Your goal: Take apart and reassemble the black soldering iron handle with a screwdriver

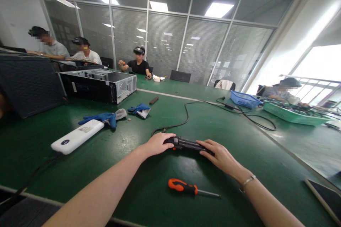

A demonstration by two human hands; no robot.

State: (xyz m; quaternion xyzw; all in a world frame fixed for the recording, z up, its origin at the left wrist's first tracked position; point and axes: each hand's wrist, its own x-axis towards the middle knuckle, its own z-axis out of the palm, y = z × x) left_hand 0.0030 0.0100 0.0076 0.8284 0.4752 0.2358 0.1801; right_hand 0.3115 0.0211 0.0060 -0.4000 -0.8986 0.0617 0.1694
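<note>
On the green table in front of me lies a long black device (187,143) with a small red-orange part on its near side. My left hand (159,144) grips its left end, thumb along the near side and fingers over the top. Around its right end close the thumb and fingers of my right hand (217,153). A black cord (187,113) leads away from near the left end and runs across the table; its joint with the device is covered by my left hand. Nearer to me rests a screwdriver (183,187) with an orange and black handle, its shaft pointing right.
Blue work gloves (102,117) and a white power bank (77,137) lie to the left, before an open computer case (99,84). A blue basket (245,100) and a green basket (293,113) of cables stand at the right. Several people sit around the table.
</note>
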